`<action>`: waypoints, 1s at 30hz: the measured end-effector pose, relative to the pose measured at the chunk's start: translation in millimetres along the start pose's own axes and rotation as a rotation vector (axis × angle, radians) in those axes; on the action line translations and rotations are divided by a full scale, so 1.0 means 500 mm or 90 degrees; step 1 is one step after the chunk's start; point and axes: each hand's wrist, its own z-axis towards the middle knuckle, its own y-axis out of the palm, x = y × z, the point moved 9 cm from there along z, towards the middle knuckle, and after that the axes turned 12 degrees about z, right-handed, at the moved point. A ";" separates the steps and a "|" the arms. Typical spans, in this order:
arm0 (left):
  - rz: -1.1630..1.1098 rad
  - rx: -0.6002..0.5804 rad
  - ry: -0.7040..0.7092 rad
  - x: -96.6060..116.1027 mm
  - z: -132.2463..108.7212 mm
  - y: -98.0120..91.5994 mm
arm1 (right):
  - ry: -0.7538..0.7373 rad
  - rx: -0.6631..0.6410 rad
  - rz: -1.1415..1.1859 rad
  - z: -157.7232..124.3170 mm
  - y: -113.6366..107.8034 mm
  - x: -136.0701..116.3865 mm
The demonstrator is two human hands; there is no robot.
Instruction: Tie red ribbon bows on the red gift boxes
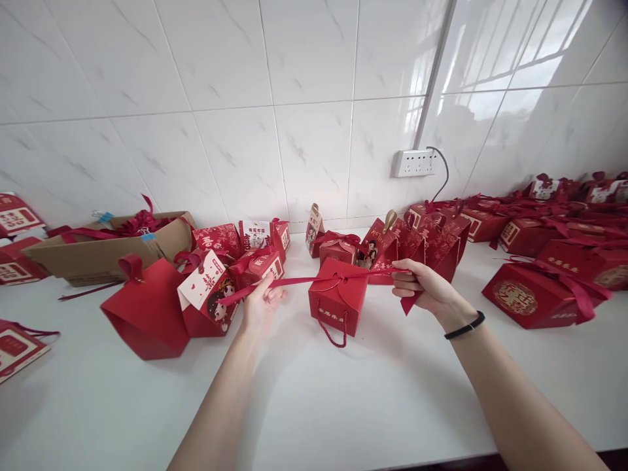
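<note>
Red gift box (338, 302) sits on the counter (383, 405) between left hand (262, 301) and right hand (426, 284), both pinching a ribbon (294, 281) across its top, step judged as ribbon alignment, next move needing even tension

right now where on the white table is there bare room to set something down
Bare table lies in front of the corded red box, between left forearm and right forearm; another patch fronts the plain red box. It's crowded along the tiled wall, especially among the ribboned boxes at right.
</note>
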 end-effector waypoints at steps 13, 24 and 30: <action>0.020 -0.096 -0.093 -0.030 -0.009 0.036 | 0.105 -0.264 -0.501 -0.054 0.050 0.013; 0.380 -0.226 0.091 -0.023 -0.031 0.075 | -0.055 -0.113 -0.519 -0.025 0.098 0.035; 0.385 -0.321 0.111 -0.010 -0.065 0.110 | -0.090 -0.247 -0.386 -0.049 0.144 0.033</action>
